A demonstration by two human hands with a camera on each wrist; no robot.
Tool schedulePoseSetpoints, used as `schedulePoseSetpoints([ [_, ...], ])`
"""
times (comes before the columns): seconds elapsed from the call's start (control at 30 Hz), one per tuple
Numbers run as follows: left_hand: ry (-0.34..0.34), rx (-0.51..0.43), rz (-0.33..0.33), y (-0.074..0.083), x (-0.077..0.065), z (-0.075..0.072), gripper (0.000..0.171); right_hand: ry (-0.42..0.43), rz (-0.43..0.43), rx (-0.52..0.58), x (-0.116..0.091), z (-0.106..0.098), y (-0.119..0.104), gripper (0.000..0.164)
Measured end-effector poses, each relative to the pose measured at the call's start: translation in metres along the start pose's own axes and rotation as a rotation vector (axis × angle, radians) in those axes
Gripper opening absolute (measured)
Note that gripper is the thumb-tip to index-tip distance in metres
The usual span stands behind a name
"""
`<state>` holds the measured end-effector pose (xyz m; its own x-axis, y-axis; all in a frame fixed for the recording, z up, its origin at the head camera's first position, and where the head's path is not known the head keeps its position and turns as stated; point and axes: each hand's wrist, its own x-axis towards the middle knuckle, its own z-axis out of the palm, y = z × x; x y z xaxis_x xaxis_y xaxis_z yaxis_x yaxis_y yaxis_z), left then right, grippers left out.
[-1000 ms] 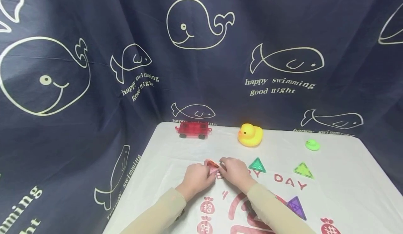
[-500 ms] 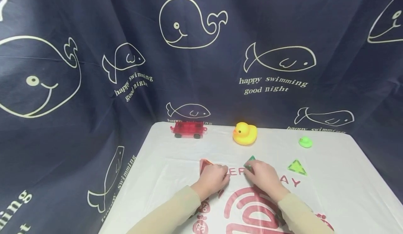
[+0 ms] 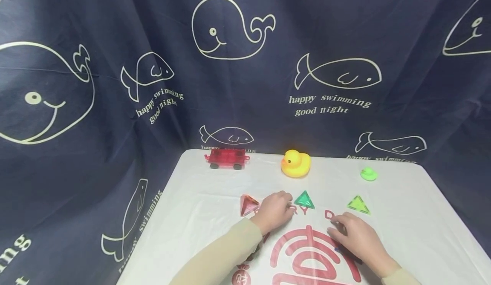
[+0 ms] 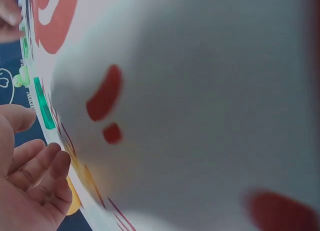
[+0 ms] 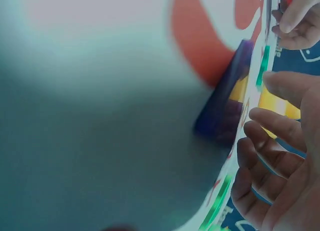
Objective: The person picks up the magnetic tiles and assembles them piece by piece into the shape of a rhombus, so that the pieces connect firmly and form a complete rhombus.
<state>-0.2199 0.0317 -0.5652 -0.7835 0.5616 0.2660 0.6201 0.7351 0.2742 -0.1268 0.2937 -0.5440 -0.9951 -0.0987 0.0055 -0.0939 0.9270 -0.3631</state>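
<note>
Where the head view looks down, the left hand [image 3: 274,210] is over the white-covered tabletop [image 3: 215,185], its fingers loosely bent and holding nothing. Just beside its fingertips lies a teal triangle [image 3: 304,200]; on its other side, close to the wrist, sits a pink piece with an orange edge [image 3: 248,205]. The right hand [image 3: 358,236], thumb and index finger apart, is likewise empty, nearer the person than the lime triangle [image 3: 358,204]. Along the far edge stand a red wagon [image 3: 228,159], a yellow duck [image 3: 296,164] and a small green duck [image 3: 369,174], before a navy curtain [image 3: 245,93] printed with whales and fish.

From the left wrist, the left hand's fingers show relaxed and half curled, with the teal triangle just past them and the yellow duck partly hidden behind. Part of the right hand enters at the upper left corner.

From the right wrist, the right hand's fingers are spread and gently bent round nothing. A blurred purple piece [image 5: 226,91] is near the thumb; whether it touches the tabletop all along I cannot tell. Lower down, the lime triangle shows edge-on.
</note>
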Motion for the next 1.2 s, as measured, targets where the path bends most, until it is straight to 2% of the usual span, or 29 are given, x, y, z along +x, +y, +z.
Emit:
schedulePoseSetpoints([
  [0.17, -0.042, -0.013, -0.044, 0.012, 0.016, 0.005, 0.03, -0.03, 0.039, -0.022, -0.019, -0.006, 0.015, 0.058],
  [0.33, -0.095, 0.008, -0.079, 0.024, 0.031, 0.01, 0.032, -0.067, 0.078, -0.025, -0.032, -0.011, 0.027, 0.083],
  [0.43, -0.126, 0.014, -0.09, 0.027, 0.037, 0.01, 0.032, -0.077, 0.081, -0.018, -0.037, -0.011, 0.031, 0.09],
  [0.57, -0.159, 0.016, -0.069, 0.027, 0.041, 0.01, 0.035, -0.08, 0.076, -0.011, -0.04, -0.01, 0.034, 0.09],
  [0.77, -0.199, 0.073, -0.025, 0.024, 0.045, 0.013, 0.037, -0.04, 0.041, -0.011, -0.043, -0.008, 0.034, 0.081],
  [1.07, -0.284, 0.103, -0.068, 0.026, 0.051, 0.012, 0.053, -0.063, 0.074, 0.01, -0.044, -0.006, 0.035, 0.084],
  [1.2, -0.307, 0.074, -0.094, 0.026, 0.056, 0.012, 0.055, -0.061, 0.084, 0.014, -0.045, -0.006, 0.035, 0.084],
])
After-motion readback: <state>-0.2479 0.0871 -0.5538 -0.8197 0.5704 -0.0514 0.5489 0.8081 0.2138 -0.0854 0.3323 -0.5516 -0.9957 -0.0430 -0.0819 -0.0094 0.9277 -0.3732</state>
